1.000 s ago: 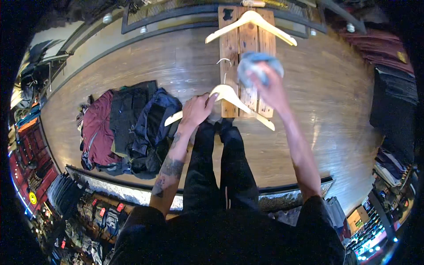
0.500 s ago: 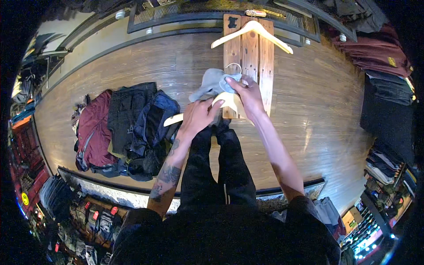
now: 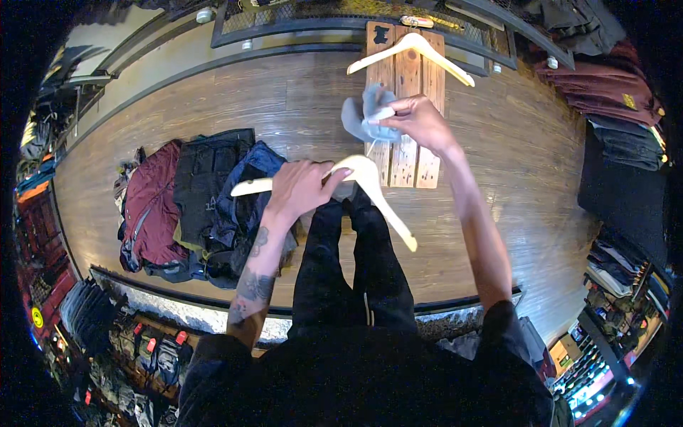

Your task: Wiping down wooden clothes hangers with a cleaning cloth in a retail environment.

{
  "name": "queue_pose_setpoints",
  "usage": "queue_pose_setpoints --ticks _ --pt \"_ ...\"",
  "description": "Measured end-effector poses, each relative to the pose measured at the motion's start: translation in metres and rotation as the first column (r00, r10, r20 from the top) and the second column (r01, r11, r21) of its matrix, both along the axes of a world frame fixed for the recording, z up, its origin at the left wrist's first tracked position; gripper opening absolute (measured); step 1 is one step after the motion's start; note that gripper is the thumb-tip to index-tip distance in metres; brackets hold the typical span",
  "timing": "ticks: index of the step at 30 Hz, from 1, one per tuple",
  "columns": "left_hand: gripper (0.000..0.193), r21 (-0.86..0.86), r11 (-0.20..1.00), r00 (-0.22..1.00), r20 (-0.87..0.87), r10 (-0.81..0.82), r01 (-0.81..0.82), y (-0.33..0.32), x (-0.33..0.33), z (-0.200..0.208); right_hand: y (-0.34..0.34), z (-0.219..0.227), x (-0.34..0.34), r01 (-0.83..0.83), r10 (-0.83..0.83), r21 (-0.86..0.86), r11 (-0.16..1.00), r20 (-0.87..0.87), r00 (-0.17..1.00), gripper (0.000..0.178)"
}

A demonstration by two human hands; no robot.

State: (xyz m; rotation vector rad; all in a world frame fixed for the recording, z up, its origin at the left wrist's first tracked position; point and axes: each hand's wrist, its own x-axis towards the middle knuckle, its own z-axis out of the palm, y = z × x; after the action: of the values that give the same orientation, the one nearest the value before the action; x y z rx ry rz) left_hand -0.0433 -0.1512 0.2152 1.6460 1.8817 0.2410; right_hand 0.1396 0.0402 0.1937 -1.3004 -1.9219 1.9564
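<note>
My left hand is closed around one arm of a pale wooden hanger, thumb over its front. The hanger's other arm slants down to the right above my legs. Farther up, my right hand pinches a crumpled grey-blue cloth, slightly blurred. The cloth is at the hanger's hook and hides the upper part of it. Beneath the cloth and my right hand is a slatted wooden plank top. A second wooden hanger lies across its far end.
A heap of dark and maroon jackets lies on the wooden floor at left. Folded clothes are stacked along the right. A dark metal mesh frame runs along the far side, and bags stand at lower left.
My right hand has moved up and to the right with the cloth, off the hanger's body to its hook. My left hand has shifted left with the hanger, now more fully visible.
</note>
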Motion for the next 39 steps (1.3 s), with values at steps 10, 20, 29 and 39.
queue_pose_setpoints --ticks 10,20,29,39 --pt "0.049 -0.018 0.998 0.987 0.149 0.057 -0.055 -0.007 -0.004 -0.006 -0.022 0.012 -0.004 -0.057 0.058 -0.035 0.998 0.025 0.998 0.026" --pt "0.045 -0.056 0.986 0.979 0.126 0.16 -0.154 -0.005 0.005 -0.016 -0.072 0.004 0.002 0.074 -0.077 -0.12 0.99 -0.023 0.997 0.021" --pt "0.045 -0.06 0.995 0.992 0.099 0.083 -0.077 -0.002 0.001 0.004 -0.043 0.014 0.012 0.413 -0.452 -0.231 0.881 -0.148 0.88 0.02" --pt "0.048 -0.057 0.993 0.991 0.096 -0.093 0.099 -0.01 -0.01 -0.001 -0.002 0.035 -0.005 -0.568 0.506 0.337 0.751 0.257 0.823 0.025"
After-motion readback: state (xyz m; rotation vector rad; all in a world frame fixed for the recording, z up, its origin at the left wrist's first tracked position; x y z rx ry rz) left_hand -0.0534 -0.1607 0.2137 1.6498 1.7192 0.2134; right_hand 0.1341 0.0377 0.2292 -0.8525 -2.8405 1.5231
